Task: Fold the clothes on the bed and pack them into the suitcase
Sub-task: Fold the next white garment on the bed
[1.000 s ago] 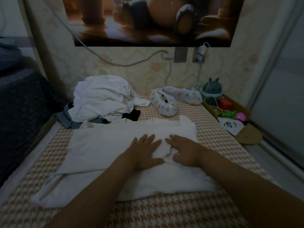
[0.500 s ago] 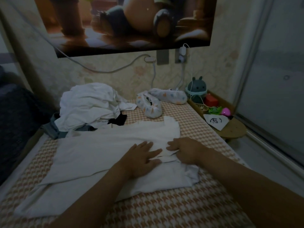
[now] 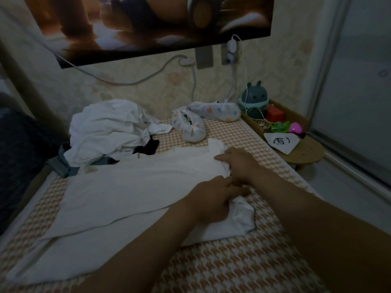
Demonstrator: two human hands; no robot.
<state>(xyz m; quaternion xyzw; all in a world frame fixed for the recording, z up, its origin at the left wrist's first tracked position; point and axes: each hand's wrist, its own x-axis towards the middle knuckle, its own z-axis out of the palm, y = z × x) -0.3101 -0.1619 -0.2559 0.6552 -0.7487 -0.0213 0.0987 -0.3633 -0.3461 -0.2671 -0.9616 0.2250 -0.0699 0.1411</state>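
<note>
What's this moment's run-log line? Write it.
step: folding | item: white cloth garment on orange-checked bed | left hand: grips its right edge | right hand: grips same edge | suitcase: unseen

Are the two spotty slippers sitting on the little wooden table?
No, both spotty slippers lie on the bed close to the wall, beside the little wooden table, not on it.

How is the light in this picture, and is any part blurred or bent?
Head view: dim light, muted colours, weak shadows; the white cloth garment is the brightest area; the dark-brown wall poster looks soft; the wide lens makes the pale door frame lean at the right edge.
</note>
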